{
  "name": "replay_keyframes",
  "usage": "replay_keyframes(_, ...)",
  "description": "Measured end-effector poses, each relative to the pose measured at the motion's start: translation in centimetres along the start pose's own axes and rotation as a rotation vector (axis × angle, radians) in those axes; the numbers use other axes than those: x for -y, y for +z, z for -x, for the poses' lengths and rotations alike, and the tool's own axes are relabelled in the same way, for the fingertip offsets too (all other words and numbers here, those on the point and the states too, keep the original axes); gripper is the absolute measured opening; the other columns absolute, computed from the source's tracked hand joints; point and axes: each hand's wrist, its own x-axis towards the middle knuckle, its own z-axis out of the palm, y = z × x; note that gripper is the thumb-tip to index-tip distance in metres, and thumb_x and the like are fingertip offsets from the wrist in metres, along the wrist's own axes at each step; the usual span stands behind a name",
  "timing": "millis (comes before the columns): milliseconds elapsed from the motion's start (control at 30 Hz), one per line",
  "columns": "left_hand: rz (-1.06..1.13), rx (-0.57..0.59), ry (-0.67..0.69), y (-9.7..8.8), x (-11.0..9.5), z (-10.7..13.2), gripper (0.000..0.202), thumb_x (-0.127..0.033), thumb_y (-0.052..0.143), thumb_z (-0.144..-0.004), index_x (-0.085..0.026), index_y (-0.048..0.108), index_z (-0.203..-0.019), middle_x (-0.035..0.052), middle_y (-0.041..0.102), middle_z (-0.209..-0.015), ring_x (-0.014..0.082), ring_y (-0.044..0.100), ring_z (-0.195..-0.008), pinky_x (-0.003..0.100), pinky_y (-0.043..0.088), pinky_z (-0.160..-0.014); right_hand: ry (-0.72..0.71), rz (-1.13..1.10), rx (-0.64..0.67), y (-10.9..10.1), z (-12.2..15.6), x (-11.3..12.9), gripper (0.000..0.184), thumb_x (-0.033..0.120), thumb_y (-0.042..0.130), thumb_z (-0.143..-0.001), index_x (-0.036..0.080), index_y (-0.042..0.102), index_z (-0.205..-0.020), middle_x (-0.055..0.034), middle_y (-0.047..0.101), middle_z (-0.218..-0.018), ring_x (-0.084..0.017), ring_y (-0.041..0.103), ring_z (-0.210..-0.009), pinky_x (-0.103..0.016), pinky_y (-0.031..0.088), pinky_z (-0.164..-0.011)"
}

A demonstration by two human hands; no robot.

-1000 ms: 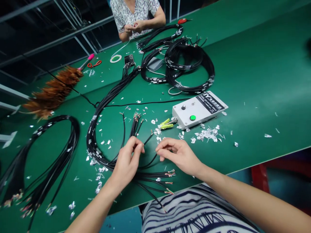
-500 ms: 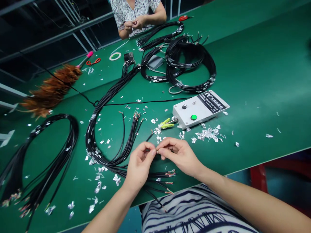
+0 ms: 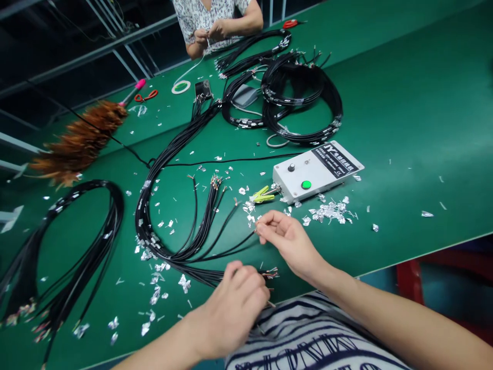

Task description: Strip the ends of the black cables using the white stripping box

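My right hand [image 3: 287, 239] pinches the stripped end of a black cable [image 3: 239, 247] between thumb and fingers. This cable runs left into a large bundle of black cables [image 3: 144, 226] curving across the table. Lower down, my left hand [image 3: 236, 308] lies over several cable ends near the table's front edge, back of the hand up. Its fingers are curled and slightly blurred, and the fingertips are hidden. Bare wire ends [image 3: 271, 273] stick out just past its fingers. Another group of stripped cable ends [image 3: 216, 181] points away from me.
A white control box [image 3: 318, 172] with a green button stands beyond my right hand, a yellow-jawed clip [image 3: 264, 195] at its left end. Foil scraps [image 3: 333, 210] litter the green table. Coiled cables [image 3: 304, 133], a feather duster [image 3: 82, 139] and a person's hands [image 3: 211, 33] are farther off.
My hands were together at a cable end. The left has moved down toward me, onto the lower cable ends. The right stays near its place, still pinching a cable end.
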Motion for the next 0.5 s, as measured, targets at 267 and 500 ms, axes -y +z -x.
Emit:
replay_keyframes(267, 0.086, -0.347, -0.306, -1.6, 0.9, -1.3, 0.022, -0.015, 0.042, -0.097, -0.022, 0.051, -0.077, 0.0026, 0.054, -0.075, 0.0198, 0.052, -0.077, 0.034, 0.041, -0.073, 0.017, -0.039, 0.091, -0.3, -0.1, 0.1, 0.032, 0.049, 0.071, -0.081, 0.02, 0.06, -0.081, 0.0046, 0.055, -0.061, -0.012, 0.054, -0.06, -0.028, 0.046, -0.066)
replay_keyframes(500, 0.28, -0.471, -0.472, 0.7, 0.7, -2.3, 0.005, -0.02, 0.059, -0.092, -0.022, 0.062, -0.095, 0.0027, 0.065, -0.091, 0.0177, 0.06, -0.088, 0.029, 0.048, -0.08, -0.063, 0.008, 0.115, 0.0, 0.6, 0.4, 0.024, 0.043, 0.068, -0.085, 0.02, 0.06, -0.082, 0.0019, 0.06, -0.07, -0.012, 0.056, -0.061, -0.027, 0.046, -0.06)
